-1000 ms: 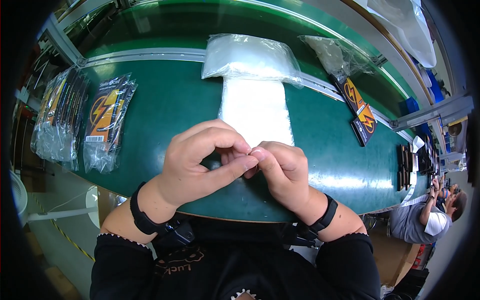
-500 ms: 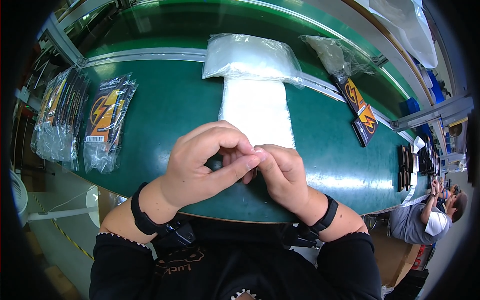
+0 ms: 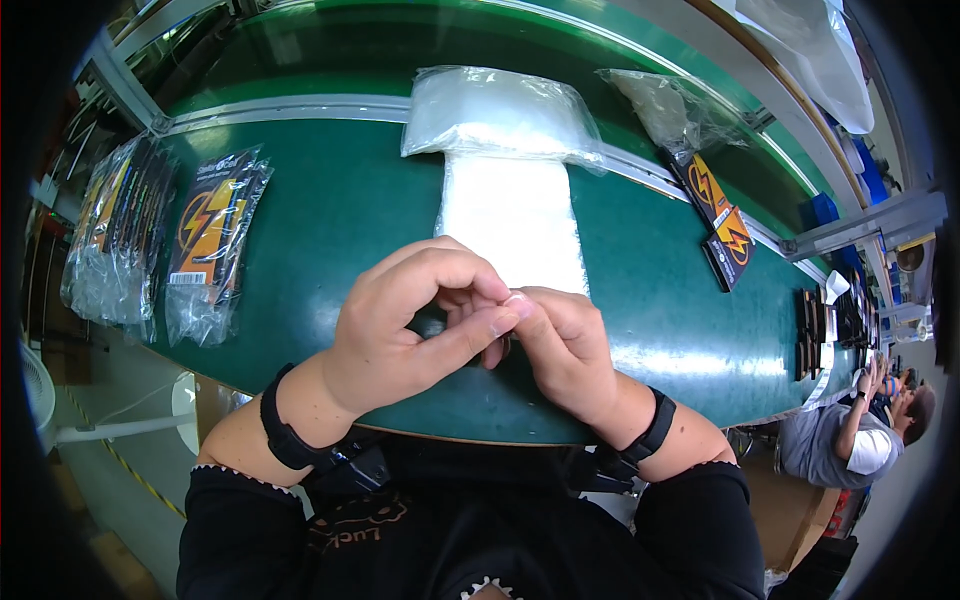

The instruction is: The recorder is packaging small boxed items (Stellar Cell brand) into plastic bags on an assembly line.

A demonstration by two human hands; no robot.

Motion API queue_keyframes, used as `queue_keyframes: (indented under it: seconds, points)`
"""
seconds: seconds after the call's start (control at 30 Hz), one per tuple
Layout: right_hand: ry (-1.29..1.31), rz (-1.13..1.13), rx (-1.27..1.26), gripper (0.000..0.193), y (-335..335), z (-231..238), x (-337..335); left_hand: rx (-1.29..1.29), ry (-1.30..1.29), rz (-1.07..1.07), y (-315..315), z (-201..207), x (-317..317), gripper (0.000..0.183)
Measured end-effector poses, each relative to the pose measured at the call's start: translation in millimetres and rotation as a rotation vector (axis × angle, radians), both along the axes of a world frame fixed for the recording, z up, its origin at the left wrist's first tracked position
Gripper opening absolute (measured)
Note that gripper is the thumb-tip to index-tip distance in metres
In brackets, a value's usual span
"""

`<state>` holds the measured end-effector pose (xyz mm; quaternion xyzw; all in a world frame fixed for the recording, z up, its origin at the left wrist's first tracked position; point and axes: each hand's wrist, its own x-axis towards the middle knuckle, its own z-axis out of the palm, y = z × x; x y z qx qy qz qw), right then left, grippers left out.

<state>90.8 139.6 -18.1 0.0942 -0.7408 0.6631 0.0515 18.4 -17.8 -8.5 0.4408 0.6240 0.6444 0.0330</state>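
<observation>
Hands [image 3: 400, 320] pinched closed, meeting, contents unclear, green tabletop [image 3: 330, 215], metal rail [image 3: 290, 110] behind, co-worker [image 3: 835, 445] at right

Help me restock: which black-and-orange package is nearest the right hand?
The lower black-and-orange package at right; the upper package and bagged packages at left lie farther away.

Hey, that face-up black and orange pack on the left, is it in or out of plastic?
In: clear, shiny plastic covers the black and orange pack and bunches up past its near end.
</observation>
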Motion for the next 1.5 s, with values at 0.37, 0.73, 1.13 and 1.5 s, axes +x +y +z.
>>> queue_keyframes:
  seconds: [0.37, 0.73, 1.13, 1.5]
  points:
    - [-0.027, -0.009, -0.102, 0.033, -4, -2, -1, 0.042, -0.029, 0.091, 2, -6, 2, 0.014]
    - [-0.041, -0.014, -0.142, 0.033, -4, -4, -1, 0.057, -0.109, 0.007, 3, -5, 0, 0.012]
    - [-0.178, 0.023, -0.254, 0.039, -2, -4, -2, -0.021, 0.037, -0.118, 3, -1, -2, 0.006]
    - [-0.127, 0.010, -0.208, 0.032, 1, 1, -2, 0.026, -0.308, -0.176, -6, -1, -5, 0.008]
